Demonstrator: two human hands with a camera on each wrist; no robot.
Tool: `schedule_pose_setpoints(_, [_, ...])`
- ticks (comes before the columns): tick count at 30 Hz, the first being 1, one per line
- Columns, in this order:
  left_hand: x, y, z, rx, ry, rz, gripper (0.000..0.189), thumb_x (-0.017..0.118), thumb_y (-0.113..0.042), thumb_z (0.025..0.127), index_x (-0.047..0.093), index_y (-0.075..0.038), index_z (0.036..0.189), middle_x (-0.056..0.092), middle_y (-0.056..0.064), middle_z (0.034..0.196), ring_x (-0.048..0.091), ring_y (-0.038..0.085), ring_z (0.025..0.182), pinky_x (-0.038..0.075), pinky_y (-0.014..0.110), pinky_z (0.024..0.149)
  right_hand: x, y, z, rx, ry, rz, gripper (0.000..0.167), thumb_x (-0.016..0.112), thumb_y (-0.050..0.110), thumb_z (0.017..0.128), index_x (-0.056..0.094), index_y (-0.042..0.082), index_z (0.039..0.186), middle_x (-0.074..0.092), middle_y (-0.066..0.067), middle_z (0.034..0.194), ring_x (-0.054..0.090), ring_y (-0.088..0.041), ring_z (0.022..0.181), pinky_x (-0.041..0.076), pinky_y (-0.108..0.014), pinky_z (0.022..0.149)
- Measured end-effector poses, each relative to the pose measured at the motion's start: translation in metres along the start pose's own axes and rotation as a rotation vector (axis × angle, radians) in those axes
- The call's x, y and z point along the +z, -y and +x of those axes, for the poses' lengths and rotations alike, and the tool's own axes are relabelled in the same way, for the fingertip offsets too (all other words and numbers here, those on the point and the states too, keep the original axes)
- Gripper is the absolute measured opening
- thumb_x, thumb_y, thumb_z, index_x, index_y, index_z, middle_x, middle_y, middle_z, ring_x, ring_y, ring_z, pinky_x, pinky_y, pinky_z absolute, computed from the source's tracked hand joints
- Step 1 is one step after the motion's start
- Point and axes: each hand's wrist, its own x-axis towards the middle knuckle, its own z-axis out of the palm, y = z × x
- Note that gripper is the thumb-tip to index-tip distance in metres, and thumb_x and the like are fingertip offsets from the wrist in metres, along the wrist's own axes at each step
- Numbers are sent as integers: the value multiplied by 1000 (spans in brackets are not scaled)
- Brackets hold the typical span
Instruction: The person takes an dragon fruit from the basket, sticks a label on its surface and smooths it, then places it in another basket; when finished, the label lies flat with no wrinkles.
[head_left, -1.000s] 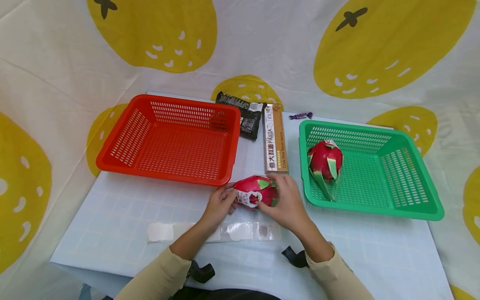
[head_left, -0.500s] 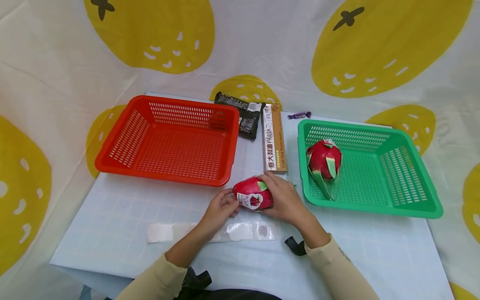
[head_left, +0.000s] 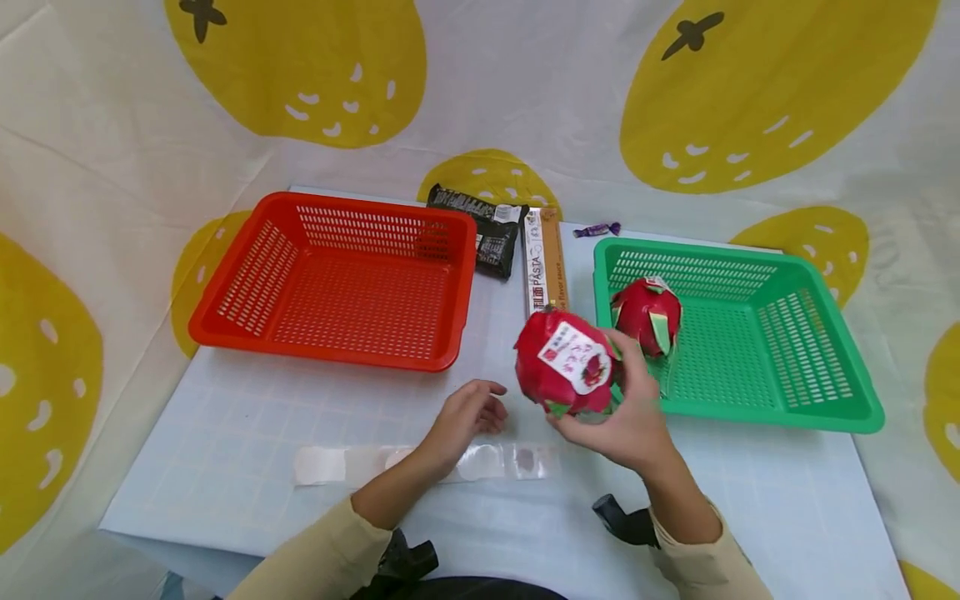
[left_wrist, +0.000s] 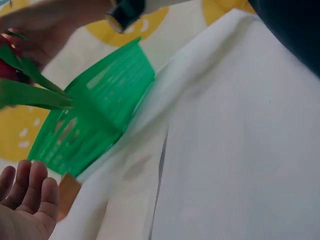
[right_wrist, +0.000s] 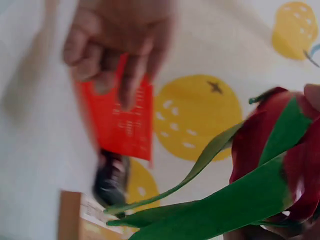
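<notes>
My right hand point(head_left: 637, 421) grips a red dragon fruit point(head_left: 558, 362) with a white label, raised over the table beside the green basket point(head_left: 750, 358). Long green leaves trail from the dragon fruit point(right_wrist: 265, 145) in the right wrist view. To its left, my left hand point(head_left: 463, 421) is apart from the fruit, holding nothing, its fingers loosely bent; the left wrist view also shows these relaxed fingers point(left_wrist: 37, 185). Inside the green basket, at its left end, lies a second dragon fruit point(head_left: 647, 315), partly behind the held one and my right hand.
At the left stands a red basket point(head_left: 360, 312). Between the baskets lie a pasta box point(head_left: 545, 258), partly covered by the held fruit, a black packet point(head_left: 491, 242) and a purple-wrapped sweet point(head_left: 597, 230). A clear strip point(head_left: 322, 465) lies near the table's front.
My right hand has lifted the dragon fruit off the table, turned it and brought it closer to the camera and rightward. My left hand has come away from the fruit.
</notes>
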Motion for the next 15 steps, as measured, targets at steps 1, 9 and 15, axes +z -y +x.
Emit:
schedule_pose_setpoints(1, [5, 0, 4, -3, 27, 4, 39, 37, -28, 101, 51, 3, 121, 60, 19, 99, 62, 19, 85, 54, 30, 83, -7, 4, 0, -33, -43, 43, 93, 84, -3, 55, 37, 3, 136, 50, -7, 127, 47, -18, 116, 53, -20, 78])
schedule_pose_setpoints(9, [60, -12, 41, -44, 205, -74, 40, 50, -21, 98, 47, -1, 132, 59, 25, 118, 64, 17, 90, 55, 32, 83, -68, 18, 16, -54, -376, 323, 78, 71, -17, 66, 38, -1, 135, 47, -15, 132, 41, -26, 125, 52, -17, 81])
schedule_pose_setpoints(15, [93, -15, 60, -111, 222, -243, 41, 56, -16, 95, 44, -5, 132, 64, 23, 113, 68, 18, 83, 54, 36, 84, -122, 3, 37, 267, -545, 388, 64, 70, -2, 79, 40, 10, 134, 48, -6, 130, 45, -17, 120, 53, -14, 71])
